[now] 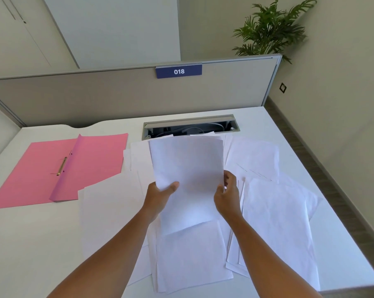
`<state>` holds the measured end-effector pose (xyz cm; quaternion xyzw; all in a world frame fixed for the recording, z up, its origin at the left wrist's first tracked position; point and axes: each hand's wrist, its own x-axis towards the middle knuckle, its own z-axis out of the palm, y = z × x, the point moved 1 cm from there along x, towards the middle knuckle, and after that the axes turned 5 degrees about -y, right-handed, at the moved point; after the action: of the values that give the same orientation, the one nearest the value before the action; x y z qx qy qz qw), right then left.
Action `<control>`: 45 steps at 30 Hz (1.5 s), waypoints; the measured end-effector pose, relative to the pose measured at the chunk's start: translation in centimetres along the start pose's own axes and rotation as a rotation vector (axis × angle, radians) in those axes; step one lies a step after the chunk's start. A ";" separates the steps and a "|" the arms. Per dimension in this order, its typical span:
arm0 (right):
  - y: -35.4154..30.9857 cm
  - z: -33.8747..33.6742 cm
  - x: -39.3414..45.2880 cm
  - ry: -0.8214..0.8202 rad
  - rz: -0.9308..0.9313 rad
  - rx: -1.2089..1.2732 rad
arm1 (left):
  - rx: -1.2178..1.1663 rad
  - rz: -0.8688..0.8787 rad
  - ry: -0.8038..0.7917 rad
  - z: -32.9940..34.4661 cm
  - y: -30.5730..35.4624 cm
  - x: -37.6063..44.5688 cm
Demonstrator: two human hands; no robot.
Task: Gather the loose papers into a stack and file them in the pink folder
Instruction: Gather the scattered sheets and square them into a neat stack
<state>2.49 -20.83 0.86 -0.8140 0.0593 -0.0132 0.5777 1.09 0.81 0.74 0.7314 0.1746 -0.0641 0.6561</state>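
I hold a thin stack of white sheets (pixel 188 168) above the desk, roughly upright and leaning away from me. My left hand (pixel 158 195) grips its left edge, thumb on the front. My right hand (pixel 228 194) holds the right edge, fingers curled round it. Several loose white papers (pixel 276 211) lie spread on the white desk under and around my hands, some overlapping. The pink folder (pixel 42 168) lies open flat at the left, its metal fastener (pixel 61 166) showing along the spine fold.
A cable slot (pixel 190 126) with its lid raised sits in the desk just behind the papers. A grey partition (pixel 95 97) with a blue "018" sign closes the back. The desk's right edge (pixel 323 190) drops to the floor; a plant (pixel 272 29) stands behind.
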 end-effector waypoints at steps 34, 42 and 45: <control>7.1 -2.8 -1.2 -0.048 0.493 -1.054 | 0.332 -0.400 -0.148 0.6 -5.5 -0.1; 6.5 -3.8 -0.3 -0.064 0.412 -0.992 | 0.322 -0.414 -0.143 0.6 -5.3 -0.2; 5.3 -3.6 0.3 -0.061 0.349 -0.923 | 0.299 -0.415 -0.155 0.7 -5.1 -0.1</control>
<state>2.04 -26.01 -2.94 -0.9629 0.1772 0.1352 0.1519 -0.65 0.51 -4.12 0.7618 0.2587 -0.2779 0.5249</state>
